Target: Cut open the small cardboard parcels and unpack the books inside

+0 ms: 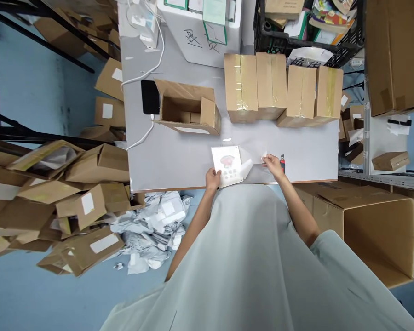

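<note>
Near the table's front edge, my left hand (213, 178) grips the lower left corner of a flat white package (227, 165) with a red picture and small printed marks. Clear plastic film (257, 158) spreads from the package's right side. The film's far end is pinched between the fingers of my right hand (273, 166). A red and black utility knife (282, 162) lies just beside that hand, partly hidden by it. Whether the package is card or a thin box, I cannot tell.
An open cardboard box (189, 108) stands behind, with a black phone (150, 97) on its left. Several taped cartons (241, 87) line the back right, before a black crate (307, 43) and a white foam box (207, 41). Empty cartons (100, 207) heap at left.
</note>
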A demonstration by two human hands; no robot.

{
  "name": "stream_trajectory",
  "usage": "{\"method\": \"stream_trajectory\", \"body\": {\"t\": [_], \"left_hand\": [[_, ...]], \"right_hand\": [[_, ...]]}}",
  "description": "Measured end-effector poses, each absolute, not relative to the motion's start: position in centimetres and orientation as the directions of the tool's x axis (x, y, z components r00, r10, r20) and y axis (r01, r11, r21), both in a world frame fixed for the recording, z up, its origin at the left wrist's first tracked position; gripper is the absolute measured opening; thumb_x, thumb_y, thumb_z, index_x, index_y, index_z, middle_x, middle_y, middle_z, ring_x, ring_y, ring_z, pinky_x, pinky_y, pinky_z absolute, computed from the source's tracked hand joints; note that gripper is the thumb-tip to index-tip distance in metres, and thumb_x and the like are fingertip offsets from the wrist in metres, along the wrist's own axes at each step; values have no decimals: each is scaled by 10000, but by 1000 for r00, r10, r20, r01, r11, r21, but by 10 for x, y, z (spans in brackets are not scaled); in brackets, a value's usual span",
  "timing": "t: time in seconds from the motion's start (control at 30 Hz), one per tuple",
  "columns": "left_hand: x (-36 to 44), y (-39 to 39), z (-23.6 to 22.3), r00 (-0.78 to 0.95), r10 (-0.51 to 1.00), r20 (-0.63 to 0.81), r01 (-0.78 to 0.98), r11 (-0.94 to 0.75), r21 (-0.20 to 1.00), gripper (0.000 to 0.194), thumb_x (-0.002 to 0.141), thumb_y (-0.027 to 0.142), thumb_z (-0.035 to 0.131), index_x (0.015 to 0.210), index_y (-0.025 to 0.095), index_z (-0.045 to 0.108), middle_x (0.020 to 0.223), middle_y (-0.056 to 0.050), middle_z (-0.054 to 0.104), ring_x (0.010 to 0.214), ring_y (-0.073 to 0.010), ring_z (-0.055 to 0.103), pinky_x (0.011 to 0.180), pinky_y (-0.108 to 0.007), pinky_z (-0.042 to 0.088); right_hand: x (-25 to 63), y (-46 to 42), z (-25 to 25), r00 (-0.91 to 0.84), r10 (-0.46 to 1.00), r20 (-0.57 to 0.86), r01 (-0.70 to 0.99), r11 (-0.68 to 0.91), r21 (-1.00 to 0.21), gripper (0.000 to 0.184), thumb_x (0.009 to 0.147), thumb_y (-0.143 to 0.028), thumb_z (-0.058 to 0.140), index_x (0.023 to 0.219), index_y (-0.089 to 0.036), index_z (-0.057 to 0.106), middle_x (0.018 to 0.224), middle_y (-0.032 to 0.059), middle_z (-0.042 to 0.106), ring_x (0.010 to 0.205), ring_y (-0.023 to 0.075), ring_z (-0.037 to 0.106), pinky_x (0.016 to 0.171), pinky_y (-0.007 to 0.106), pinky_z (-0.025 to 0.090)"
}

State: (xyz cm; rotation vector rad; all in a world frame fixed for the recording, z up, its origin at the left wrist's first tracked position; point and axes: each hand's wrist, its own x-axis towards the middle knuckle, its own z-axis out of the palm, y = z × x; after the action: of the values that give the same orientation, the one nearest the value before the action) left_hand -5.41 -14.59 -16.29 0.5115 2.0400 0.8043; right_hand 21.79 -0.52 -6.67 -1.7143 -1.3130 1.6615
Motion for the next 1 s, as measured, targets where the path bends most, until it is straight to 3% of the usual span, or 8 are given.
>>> {"method": "stream_trajectory", "body": {"t": [0.13,0.27,0.37,0.47,0.57,0.7,0.83,1.0], "left_hand": [[-61,-157,-169,-592,547,-592,26,747,664,303,858,245,649,1138,165,735,956,-72,789,928,-251,750,896,-392,636],[-65,-160,-169,-632,543,-553,56,744,666,399,854,194,672,1249,154,711,1174,-136,781,1099,-288,750,1068,-475,609],[-59,-156,-165,-654,585,-479,135,713,688,491,858,206,732,1345,174,677,1397,-175,692,1335,-322,665,1241,-502,497],[-38,-143,-159,-545,730,-412,337,640,690,496,890,240,756,1372,189,650,1417,-180,644,1376,-341,628,1252,-509,484],[-8,-123,-149,-404,812,-420,551,583,597,531,900,297,806,1378,163,616,1421,-213,607,1372,-390,595,1209,-546,505],[20,-103,-138,-403,778,-481,701,601,385,660,872,384,881,1384,119,561,1495,-296,525,1403,-475,514,1065,-585,574],[26,-97,-135,-445,756,-480,717,622,314,659,869,360,889,1378,140,533,1500,-295,513,1411,-479,490,1052,-607,571],[24,-98,-134,-456,767,-451,663,631,402,588,838,260,861,1312,132,537,1438,-317,534,1375,-508,504,1045,-639,555]], "right_hand": [[243,6,-84,-15,827,-562,472,-490,-733,337,832,-574,655,831,-237,646,848,51,737,924,253,737,908,446,663],[248,15,-91,62,888,-455,577,-404,-709,314,878,-442,593,1037,-208,728,1149,145,817,1139,282,758,1090,461,593],[233,17,-93,-53,912,-407,676,-267,-686,366,953,-360,548,1209,-186,743,1258,146,817,1148,262,774,1085,407,589],[202,12,-96,-220,801,-557,798,-180,-575,349,1014,-332,582,1290,-188,739,1257,120,823,1173,262,778,1079,385,585],[170,1,-101,-238,689,-684,913,-80,-399,402,1022,-372,680,1348,-139,711,1385,191,756,1257,326,744,1098,420,572],[143,-18,-108,-287,691,-663,951,126,-281,499,1039,-312,672,1462,-55,605,1561,287,592,1356,361,665,1081,426,572],[136,-25,-113,-390,663,-639,921,267,-284,364,1052,-118,523,1392,-72,643,1472,267,652,1356,339,654,1084,408,552],[142,-20,-108,-428,651,-627,902,267,-339,249,1065,-173,523,1238,-143,701,1375,222,711,1207,325,713,1011,402,564]]}}
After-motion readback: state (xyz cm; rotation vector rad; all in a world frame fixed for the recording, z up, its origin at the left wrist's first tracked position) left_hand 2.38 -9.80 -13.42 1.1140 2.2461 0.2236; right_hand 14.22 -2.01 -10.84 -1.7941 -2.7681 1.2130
